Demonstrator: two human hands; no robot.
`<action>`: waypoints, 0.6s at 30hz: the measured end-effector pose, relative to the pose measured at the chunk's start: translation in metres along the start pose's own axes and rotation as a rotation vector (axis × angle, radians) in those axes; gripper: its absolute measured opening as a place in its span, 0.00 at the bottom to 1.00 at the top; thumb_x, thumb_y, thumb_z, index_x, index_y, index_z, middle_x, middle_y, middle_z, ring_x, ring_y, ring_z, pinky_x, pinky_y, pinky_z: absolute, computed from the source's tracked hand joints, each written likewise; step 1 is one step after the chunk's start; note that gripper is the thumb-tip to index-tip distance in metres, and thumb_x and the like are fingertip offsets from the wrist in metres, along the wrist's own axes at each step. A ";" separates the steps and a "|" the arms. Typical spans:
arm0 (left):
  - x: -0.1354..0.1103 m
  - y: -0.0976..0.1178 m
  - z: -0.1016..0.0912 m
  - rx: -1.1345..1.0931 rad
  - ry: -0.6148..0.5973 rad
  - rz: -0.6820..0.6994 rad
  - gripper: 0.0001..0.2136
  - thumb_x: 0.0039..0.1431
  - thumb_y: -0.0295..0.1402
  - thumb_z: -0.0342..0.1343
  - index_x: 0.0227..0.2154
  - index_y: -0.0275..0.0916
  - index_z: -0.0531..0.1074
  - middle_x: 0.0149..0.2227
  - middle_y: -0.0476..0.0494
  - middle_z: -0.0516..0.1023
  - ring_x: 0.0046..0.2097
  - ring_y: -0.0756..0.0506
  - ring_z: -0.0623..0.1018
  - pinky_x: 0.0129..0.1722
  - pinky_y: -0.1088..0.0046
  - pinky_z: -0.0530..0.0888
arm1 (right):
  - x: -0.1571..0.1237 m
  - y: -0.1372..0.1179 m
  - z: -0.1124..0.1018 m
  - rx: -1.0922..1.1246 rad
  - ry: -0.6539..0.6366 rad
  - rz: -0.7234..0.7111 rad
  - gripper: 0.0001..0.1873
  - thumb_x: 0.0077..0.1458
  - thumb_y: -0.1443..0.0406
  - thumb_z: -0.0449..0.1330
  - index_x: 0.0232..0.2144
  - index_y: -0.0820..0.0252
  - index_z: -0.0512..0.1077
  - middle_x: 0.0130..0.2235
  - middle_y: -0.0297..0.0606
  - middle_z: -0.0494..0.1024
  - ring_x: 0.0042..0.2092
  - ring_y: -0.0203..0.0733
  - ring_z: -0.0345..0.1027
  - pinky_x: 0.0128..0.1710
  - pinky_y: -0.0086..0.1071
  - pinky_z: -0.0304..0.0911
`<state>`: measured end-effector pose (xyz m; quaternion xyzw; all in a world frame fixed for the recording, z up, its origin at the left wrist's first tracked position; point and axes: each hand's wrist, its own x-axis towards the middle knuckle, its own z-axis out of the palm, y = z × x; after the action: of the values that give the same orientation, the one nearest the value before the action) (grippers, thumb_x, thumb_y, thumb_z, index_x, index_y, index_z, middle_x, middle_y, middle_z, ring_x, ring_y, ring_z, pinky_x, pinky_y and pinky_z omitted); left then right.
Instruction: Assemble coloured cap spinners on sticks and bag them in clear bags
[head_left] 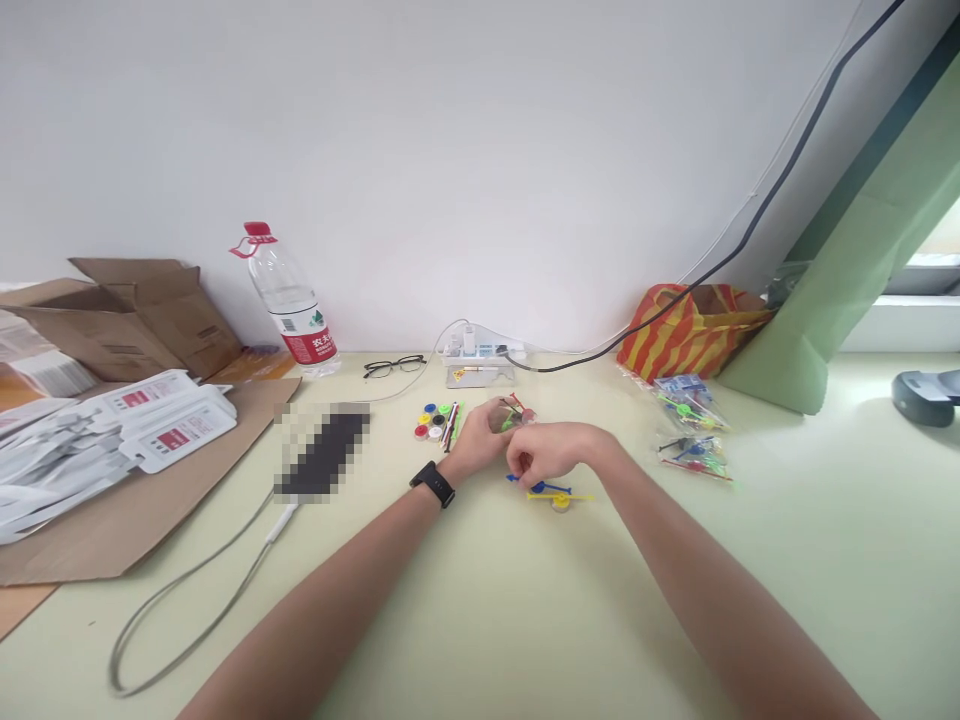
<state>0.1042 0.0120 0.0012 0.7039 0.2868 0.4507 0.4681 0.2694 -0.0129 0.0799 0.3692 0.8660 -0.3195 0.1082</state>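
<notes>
My left hand (480, 438), with a black watch at the wrist, is closed on the edge of a small clear plastic bag (517, 410) that shows red and green parts. Close beside it my right hand (551, 452) has its fingers curled in a pinch; whatever is in them is hidden. Just below the right fingers lies a blue arrow spinner (551, 489), and in front of that a yellow arrow spinner (561, 500). Left of my left hand are several coloured round discs (422, 432) and a row of thin coloured sticks (453, 427).
Filled clear bags of spinners (694, 455) lie at right, before a red-yellow striped bag (675, 330). A power strip (484, 352), glasses (395, 366) and a water bottle (300, 320) stand along the wall. At left are a cabled, pixelated dark device (326, 450), cardboard (150, 500) and white packets (180, 435).
</notes>
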 end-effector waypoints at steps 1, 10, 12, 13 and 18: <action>0.001 0.000 0.000 0.001 0.002 0.000 0.18 0.54 0.33 0.68 0.47 0.38 0.74 0.44 0.39 0.83 0.45 0.42 0.83 0.46 0.66 0.78 | -0.002 -0.001 -0.002 0.035 0.043 -0.025 0.05 0.51 0.65 0.67 0.31 0.60 0.78 0.33 0.34 0.80 0.32 0.37 0.70 0.30 0.28 0.59; -0.002 0.010 0.004 0.044 -0.025 -0.072 0.19 0.55 0.43 0.69 0.44 0.37 0.76 0.40 0.39 0.84 0.40 0.39 0.84 0.35 0.67 0.79 | -0.072 -0.020 -0.044 0.424 0.830 -0.243 0.18 0.60 0.50 0.62 0.36 0.60 0.77 0.33 0.38 0.79 0.33 0.39 0.70 0.33 0.32 0.65; -0.004 0.014 0.006 0.016 -0.049 -0.064 0.19 0.57 0.43 0.68 0.45 0.37 0.76 0.45 0.36 0.84 0.45 0.38 0.84 0.43 0.63 0.80 | -0.076 -0.019 -0.047 0.403 1.072 -0.240 0.20 0.61 0.49 0.61 0.36 0.60 0.77 0.33 0.39 0.78 0.34 0.40 0.69 0.35 0.33 0.66; -0.004 0.015 0.007 0.012 -0.058 -0.055 0.18 0.57 0.43 0.68 0.45 0.37 0.76 0.47 0.36 0.84 0.47 0.37 0.84 0.47 0.61 0.79 | -0.076 -0.018 -0.047 0.381 1.158 -0.234 0.20 0.61 0.48 0.61 0.36 0.60 0.77 0.33 0.39 0.78 0.34 0.41 0.69 0.35 0.33 0.66; -0.003 0.016 0.008 0.014 -0.072 -0.034 0.16 0.58 0.41 0.67 0.45 0.38 0.77 0.48 0.37 0.83 0.50 0.38 0.83 0.52 0.61 0.77 | -0.065 -0.014 -0.045 0.238 1.235 -0.177 0.20 0.63 0.49 0.58 0.35 0.60 0.76 0.32 0.38 0.76 0.32 0.40 0.65 0.32 0.33 0.61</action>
<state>0.1095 -0.0003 0.0132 0.7178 0.2849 0.4150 0.4810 0.3072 -0.0294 0.1487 0.4221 0.7546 -0.1497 -0.4797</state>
